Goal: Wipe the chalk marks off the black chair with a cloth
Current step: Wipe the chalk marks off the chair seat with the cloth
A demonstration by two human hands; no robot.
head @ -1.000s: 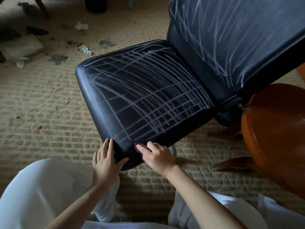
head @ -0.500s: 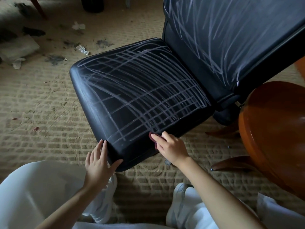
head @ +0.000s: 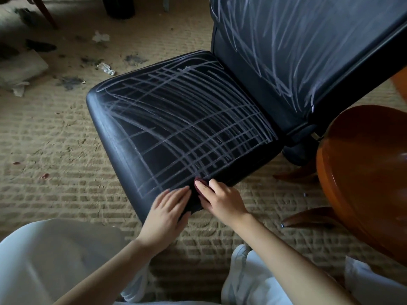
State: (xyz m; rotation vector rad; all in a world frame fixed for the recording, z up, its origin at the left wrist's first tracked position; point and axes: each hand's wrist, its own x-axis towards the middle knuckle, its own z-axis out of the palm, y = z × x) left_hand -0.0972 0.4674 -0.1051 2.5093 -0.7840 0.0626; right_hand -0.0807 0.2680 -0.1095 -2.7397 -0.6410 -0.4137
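— What's the right hand [head: 222, 202] doing?
— Gripping a dark red cloth [head: 198, 183] against the near edge of the black chair [head: 123, 137]. The left hand [head: 168, 209] lies flat just beside it, fingers straight, on the corner.
— And the chalk marks [head: 198, 119]?
— Criss-crossing its seat and backrest alike.

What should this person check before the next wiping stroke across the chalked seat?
1. Cloth held in the right hand, at the front edge of the seat: ok.
2. Left hand flat on the seat's near corner: ok.
3. Nothing lying on the seat in the stroke's path: ok.
4. Chalk marks cleared: not ok, seat and backrest both covered.
5. Cloth clean enough: cannot tell, mostly hidden.
6. Wooden furniture apart from the right arm: ok.
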